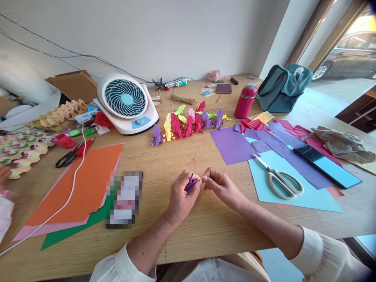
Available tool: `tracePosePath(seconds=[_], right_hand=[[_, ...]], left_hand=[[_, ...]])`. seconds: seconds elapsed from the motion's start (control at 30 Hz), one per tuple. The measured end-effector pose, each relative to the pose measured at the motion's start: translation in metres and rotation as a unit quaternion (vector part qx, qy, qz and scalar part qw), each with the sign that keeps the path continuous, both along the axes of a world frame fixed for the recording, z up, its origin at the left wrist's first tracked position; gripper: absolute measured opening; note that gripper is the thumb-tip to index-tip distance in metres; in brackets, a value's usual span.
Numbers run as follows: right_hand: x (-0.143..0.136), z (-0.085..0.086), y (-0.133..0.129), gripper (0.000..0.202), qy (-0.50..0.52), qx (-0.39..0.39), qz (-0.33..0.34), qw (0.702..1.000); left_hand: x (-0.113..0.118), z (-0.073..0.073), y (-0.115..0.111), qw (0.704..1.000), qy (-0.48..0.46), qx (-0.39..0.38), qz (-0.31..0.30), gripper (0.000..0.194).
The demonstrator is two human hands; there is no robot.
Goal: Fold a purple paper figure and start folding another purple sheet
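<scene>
Jutting from left hand [181, 197]: purple paper [190, 183]

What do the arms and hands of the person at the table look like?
Both the left hand and the right hand are bare, with no gloves. The loose white sleeves look puffy and end in wide cuffs, leaving the forearms uncovered. I see no watch or bracelet.

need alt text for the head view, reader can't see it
Left hand holds folded purple paper while right hand pinches its end, over a wooden table. Beyond are colourful paper figures and a fan; scissors lie on blue paper at right.
</scene>
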State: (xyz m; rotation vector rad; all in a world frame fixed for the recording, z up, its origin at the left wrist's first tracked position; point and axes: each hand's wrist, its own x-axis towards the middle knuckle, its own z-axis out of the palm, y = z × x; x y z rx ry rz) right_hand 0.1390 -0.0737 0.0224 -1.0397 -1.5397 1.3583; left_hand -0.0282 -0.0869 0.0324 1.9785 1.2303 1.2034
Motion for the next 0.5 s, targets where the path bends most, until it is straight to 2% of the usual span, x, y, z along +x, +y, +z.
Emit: tracePosePath(seconds=[0.33,0.5], right_hand=[[-0.011,-0.009,-0.007,0.040,-0.065,0.133,-0.091,0.985],[-0.011,-0.008,-0.007,0.038,-0.048,0.097,-0.087,0.990]], left_hand=[[0.005,-0.006,-0.004,0.999,-0.031,-0.028,0.010,0.012],[0.006,-0.008,-0.002,0.994,-0.073,-0.080,0.023,0.016]])
